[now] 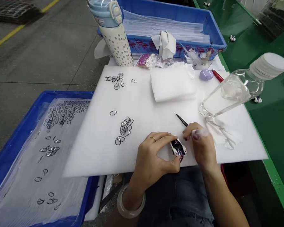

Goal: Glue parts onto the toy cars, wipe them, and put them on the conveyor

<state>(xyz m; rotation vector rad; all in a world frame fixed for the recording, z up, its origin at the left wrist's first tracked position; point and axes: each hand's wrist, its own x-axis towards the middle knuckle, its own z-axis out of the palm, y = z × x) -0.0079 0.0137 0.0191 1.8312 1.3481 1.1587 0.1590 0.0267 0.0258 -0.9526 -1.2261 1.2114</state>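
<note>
My left hand (153, 154) is closed on a small white and dark-blue toy car (178, 147), held between thumb and fingers near the front edge of a white foam board (142, 104). Just to the right, my right hand (202, 145) grips a slim black tool with a fine pale tip (181, 119). The tip points up and left, apart from the car; its exact kind is unclear. Small black rings (126, 126) lie in a loose cluster left of my left hand. Another group of black rings (115, 78) sits farther back on the board.
A clear bottle (234, 91) and crumpled tissue (222, 132) stand right. Behind are a folded white cloth (172, 82), a purple case (206, 74), a dotted flask (118, 41) and a blue bin (170, 6). Lower left, a blue tray (41, 105) holds more rings.
</note>
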